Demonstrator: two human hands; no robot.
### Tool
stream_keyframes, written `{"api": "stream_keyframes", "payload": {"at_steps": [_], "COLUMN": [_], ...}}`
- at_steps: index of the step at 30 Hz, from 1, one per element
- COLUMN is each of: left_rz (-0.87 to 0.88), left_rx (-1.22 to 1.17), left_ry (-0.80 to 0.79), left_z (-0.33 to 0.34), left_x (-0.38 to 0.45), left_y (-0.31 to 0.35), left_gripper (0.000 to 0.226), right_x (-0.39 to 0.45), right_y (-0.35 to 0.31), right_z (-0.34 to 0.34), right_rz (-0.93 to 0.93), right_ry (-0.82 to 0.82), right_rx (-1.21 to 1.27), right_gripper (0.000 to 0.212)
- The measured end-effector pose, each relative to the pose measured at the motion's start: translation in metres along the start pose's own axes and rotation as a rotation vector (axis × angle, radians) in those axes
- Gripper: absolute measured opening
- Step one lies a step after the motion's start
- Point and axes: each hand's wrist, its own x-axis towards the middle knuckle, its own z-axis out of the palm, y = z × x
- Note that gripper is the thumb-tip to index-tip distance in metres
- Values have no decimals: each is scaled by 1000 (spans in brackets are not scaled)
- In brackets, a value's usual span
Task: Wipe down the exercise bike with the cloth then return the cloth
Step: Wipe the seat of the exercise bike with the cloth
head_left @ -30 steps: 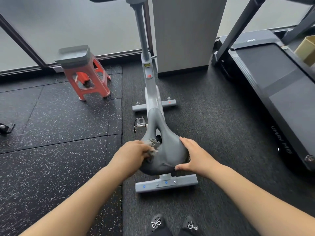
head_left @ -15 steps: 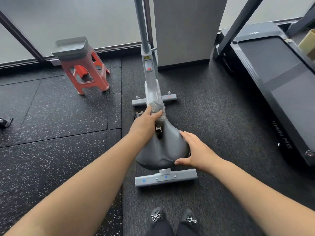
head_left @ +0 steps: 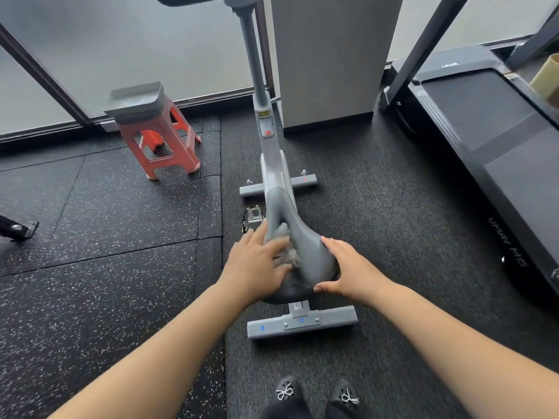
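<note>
A grey exercise bike (head_left: 270, 152) stands straight ahead, its grey saddle (head_left: 305, 246) closest to me. My left hand (head_left: 257, 264) lies flat on the saddle's left side, fingers spread, pressing a fluffy grey cloth (head_left: 286, 241) against it. Only part of the cloth shows from under the fingers. My right hand (head_left: 351, 267) grips the saddle's right rear edge, thumb at the back rim. The rear stabiliser bar (head_left: 329, 322) lies on the floor below the saddle.
An orange stool with a grey top (head_left: 151, 125) stands at the back left by the window. A black treadmill (head_left: 490, 137) fills the right side. A grey pillar (head_left: 332, 55) rises behind the bike. My shoes (head_left: 314, 394) stand on the dark mat.
My left hand has drawn the cloth back from the saddle's nose to its middle left. My right hand has stayed on the saddle's right rear edge.
</note>
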Motion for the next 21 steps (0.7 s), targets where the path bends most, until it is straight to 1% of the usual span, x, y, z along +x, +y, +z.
{"api": "stream_keyframes", "payload": {"at_steps": [1, 2, 3, 6, 10, 12, 15, 16, 17, 19, 20, 21], "left_rz": [-42, -57, -51, -1, 132, 200, 258, 237, 176, -74, -175, -213], "left_rx": [-32, -27, 8, 113, 214, 212, 190, 129, 31, -214, -300, -320], "left_ry": [-50, -89, -102, -45, 32, 66, 63, 81, 119, 178, 212, 256], "left_z": [5, 11, 18, 31, 46, 50, 49, 47, 45, 33, 25, 18], "left_x": [7, 13, 15, 7, -15, -24, -25, -22, -20, -14, -11, -9], "left_y": [4, 9, 12, 12, 4, -1, -11, -15, -20, -35, -41, -43], "left_gripper": [62, 68, 69, 65, 59, 57, 54, 52, 50, 46, 45, 46], "right_x": [0, 1, 0, 0, 2, 2, 2, 2, 2, 1, 1, 0], "right_y": [0, 0, 0, 1, 0, -1, 0, 1, 1, 2, 2, 2], "right_z": [0, 0, 0, 1, 0, 0, -1, -1, -1, -2, -2, -1], "right_rz": [-2, -3, -2, -1, 6, 11, 13, 16, 20, 26, 27, 27], "right_ry": [1, -2, -6, -10, -10, -13, -17, -19, -23, -29, -31, -31], "right_rx": [3, 7, 11, 25, 38, 40, 40, 42, 43, 46, 48, 51], "right_gripper": [110, 110, 110, 111, 111, 111, 111, 111, 112, 111, 111, 110]}}
